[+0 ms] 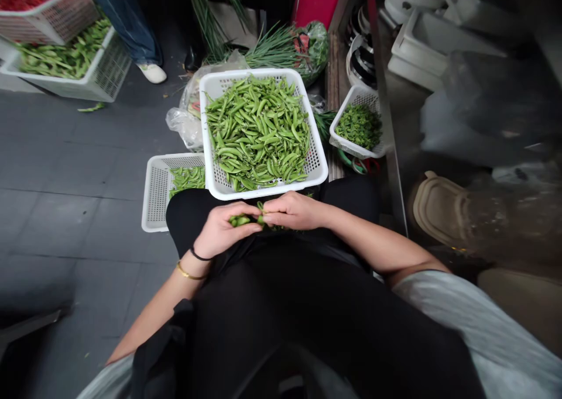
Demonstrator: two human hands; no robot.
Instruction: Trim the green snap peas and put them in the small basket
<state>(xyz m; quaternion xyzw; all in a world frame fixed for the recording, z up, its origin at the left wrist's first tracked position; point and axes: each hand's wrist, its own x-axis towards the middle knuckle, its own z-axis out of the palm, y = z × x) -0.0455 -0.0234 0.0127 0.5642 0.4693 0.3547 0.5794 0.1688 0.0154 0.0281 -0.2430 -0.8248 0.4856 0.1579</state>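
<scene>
My left hand [226, 229] and right hand [292, 210], curled nearly shut, pinch a slender green pea pod [240, 220]; a slippery grip could drop it past the white plastic mesh basket [246, 72] onto the dark grey tiled floor [65, 229].

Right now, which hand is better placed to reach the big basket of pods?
Probably your right hand: it sits just below the rim of the basket, while your left hand lies lower, around a pod.

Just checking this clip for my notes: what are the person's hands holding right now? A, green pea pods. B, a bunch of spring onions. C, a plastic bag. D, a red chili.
A: the left hand and right hand meet over the lap, with green pea pods showing between their fingers.
</scene>
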